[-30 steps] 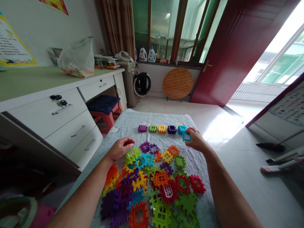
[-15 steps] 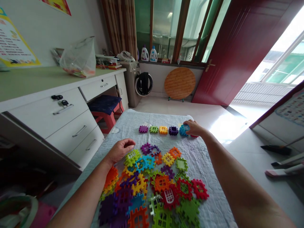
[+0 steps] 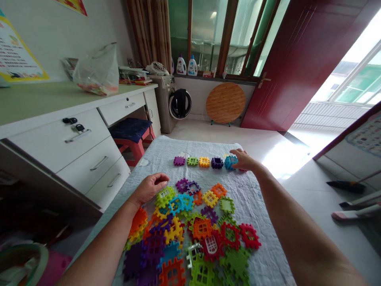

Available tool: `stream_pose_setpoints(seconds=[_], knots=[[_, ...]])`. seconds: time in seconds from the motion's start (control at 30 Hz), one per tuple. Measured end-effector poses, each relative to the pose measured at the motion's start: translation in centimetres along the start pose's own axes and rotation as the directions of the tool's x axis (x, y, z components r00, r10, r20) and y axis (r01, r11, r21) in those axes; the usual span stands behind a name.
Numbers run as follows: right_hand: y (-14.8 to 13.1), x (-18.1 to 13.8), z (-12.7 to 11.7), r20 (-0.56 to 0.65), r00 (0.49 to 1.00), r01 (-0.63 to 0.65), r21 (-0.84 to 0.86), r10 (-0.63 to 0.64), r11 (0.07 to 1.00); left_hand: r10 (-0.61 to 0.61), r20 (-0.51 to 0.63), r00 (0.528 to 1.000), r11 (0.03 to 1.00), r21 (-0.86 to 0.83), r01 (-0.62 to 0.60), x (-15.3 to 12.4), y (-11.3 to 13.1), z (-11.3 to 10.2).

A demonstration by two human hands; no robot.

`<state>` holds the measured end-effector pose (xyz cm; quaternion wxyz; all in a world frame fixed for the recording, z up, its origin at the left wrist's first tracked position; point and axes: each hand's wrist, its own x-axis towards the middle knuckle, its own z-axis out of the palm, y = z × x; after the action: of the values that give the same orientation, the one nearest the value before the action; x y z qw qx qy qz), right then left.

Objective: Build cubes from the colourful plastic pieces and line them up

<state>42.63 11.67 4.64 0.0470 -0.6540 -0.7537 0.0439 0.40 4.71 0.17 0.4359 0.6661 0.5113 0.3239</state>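
Note:
My right hand [image 3: 242, 159] is at the blue stack of interlocking plastic tiles [image 3: 231, 162], its thumb and fingers apart around the stack's right side. Partly hidden under that hand is a red piece [image 3: 243, 170]. To the left, in one row, are a dark purple stack [image 3: 217, 163], a yellow stack [image 3: 204, 162], a green stack [image 3: 192, 161] and a purple stack [image 3: 179, 161]. My left hand [image 3: 151, 187] rests with loosely curved fingers and nothing visible in it, beside a lime green window tile [image 3: 165, 195] at the edge of a mixed pile.
The pile holds orange tiles [image 3: 202, 228], red tiles [image 3: 250, 236], purple tiles [image 3: 154, 246] and several others on a pale blue cloth [image 3: 160, 155]. A white desk [image 3: 86, 131] and a stool [image 3: 131, 131] stand left. A washing machine [image 3: 166, 103] is behind.
The fingers of my right hand have loosened and lifted slightly off the blue stack, which now shows more of its top. My left hand has stayed in place.

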Motion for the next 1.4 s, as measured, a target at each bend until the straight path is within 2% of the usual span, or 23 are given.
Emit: stream_pose_setpoints(seconds=[0.13, 0.23, 0.37, 0.47, 0.63, 0.77, 1.13, 1.4], knots=[[-0.5, -2.7, -1.1, -0.133, 0.991, 0.005, 0.086, 0.006, 0.996, -0.003, 0.004, 1.000, 1.000, -0.009, 0.003, 0.1, -0.1, 0.0], [-1.9, -6.1, -1.3, -0.184, 0.982, 0.085, 0.185, -0.051, 0.979, 0.015, -0.003, 1.000, 1.000, 0.002, -0.015, 0.1, -0.4, 0.0], [-5.3, -10.7, -0.2, -0.089, 0.981, 0.194, 0.334, -0.174, 0.922, 0.036, -0.006, 0.999, 0.999, 0.010, -0.036, 0.1, -0.5, 0.1], [-7.5, -12.4, 1.5, -0.046, 0.981, 0.190, 0.393, -0.187, 0.900, 0.040, -0.015, 0.999, 0.999, 0.013, -0.040, 0.0, -0.4, 0.3], [-7.9, -11.7, 5.0, -0.097, 0.995, 0.064, 0.359, -0.031, 0.931, 0.047, -0.029, 0.998, 0.998, 0.030, -0.047, 0.1, -0.4, 0.3], [-7.2, -10.9, 6.4, -0.151, 0.988, 0.026, 0.349, 0.028, 0.937, 0.053, -0.021, 0.998, 0.996, 0.068, -0.052, 0.1, -0.4, 0.3], [-7.1, -11.2, 6.6, -0.195, 0.980, 0.038, 0.382, 0.040, 0.923, 0.088, 0.022, 0.996, 0.976, 0.200, -0.091, 0.0, 0.1, 0.5], [-7.1, -11.2, 6.4, -0.188, 0.982, 0.051, 0.382, 0.024, 0.923, 0.086, 0.043, 0.995, 0.981, 0.171, -0.093, 0.0, 0.2, 0.8]])
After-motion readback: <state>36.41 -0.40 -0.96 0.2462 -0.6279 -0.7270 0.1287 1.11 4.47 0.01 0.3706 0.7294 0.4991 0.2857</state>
